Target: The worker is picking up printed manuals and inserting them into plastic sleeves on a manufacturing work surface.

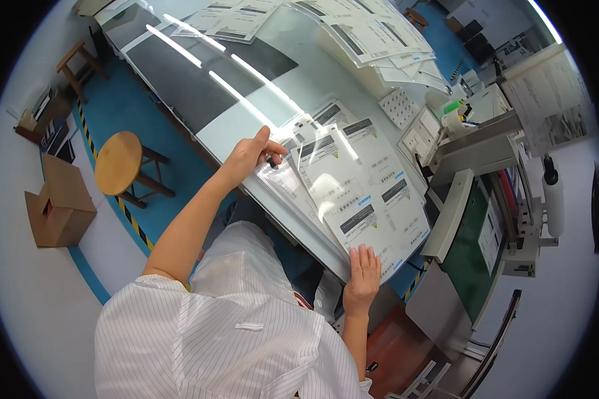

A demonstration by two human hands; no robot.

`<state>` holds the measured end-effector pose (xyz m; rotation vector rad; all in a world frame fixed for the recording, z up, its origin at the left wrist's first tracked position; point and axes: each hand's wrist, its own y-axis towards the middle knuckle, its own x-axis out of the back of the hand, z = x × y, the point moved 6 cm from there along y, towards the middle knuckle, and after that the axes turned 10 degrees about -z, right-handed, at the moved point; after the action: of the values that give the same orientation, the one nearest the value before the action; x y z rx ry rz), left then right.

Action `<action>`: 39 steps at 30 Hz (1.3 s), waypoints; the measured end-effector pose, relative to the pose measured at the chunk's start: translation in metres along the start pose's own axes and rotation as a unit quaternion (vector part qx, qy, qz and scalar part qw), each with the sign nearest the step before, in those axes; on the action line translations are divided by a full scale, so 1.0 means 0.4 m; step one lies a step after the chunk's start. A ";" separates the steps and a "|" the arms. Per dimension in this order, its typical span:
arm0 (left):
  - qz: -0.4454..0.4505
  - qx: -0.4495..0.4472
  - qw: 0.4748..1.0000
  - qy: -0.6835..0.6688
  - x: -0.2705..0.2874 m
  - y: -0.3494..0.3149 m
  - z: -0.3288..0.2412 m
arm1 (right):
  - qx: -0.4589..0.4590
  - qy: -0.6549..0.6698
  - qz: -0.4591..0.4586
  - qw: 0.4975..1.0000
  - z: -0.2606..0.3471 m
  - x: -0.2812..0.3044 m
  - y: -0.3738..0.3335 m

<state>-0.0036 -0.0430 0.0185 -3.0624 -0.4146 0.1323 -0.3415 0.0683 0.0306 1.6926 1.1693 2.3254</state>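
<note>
My left hand point(249, 157) is over the near-left edge of a pile of printed sheets, its fingers curled inward. A small dark spot shows by the fingertips; whether they hold it I cannot make out. My right hand point(363, 276) lies with its fingers extended on the near corner of the top printed sheet point(359, 193). This glossy white sheet has dark label blocks and small blue marks, and catches bright reflections. Beneath its left side, another sheet point(289, 186) sticks out. The pile rests at the near edge of a glass-topped table point(226, 136).
More printed sheets point(379, 40) are stacked at the far right, with others point(236, 20) at the far left. A machine with a green bed point(469, 253) stands right of the table. A round wooden stool point(118, 163) and a cardboard box point(63, 203) are on the left.
</note>
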 end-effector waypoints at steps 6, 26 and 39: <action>-0.006 0.029 0.988 0.151 0.003 0.027 0.004 | 0.025 0.023 -0.025 0.999 0.004 0.026 0.023; -0.135 -0.110 0.932 0.318 0.024 -0.051 0.029 | -0.124 -0.020 0.105 0.986 -0.122 -0.014 -0.017; -0.091 -0.072 0.945 0.307 0.041 -0.024 0.045 | -0.395 0.182 0.017 0.900 -0.144 0.012 -0.121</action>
<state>0.0080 -0.0286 -0.0001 -2.9508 -0.6676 -0.8676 -0.4096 0.0738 -0.0007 1.0164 0.1070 2.6495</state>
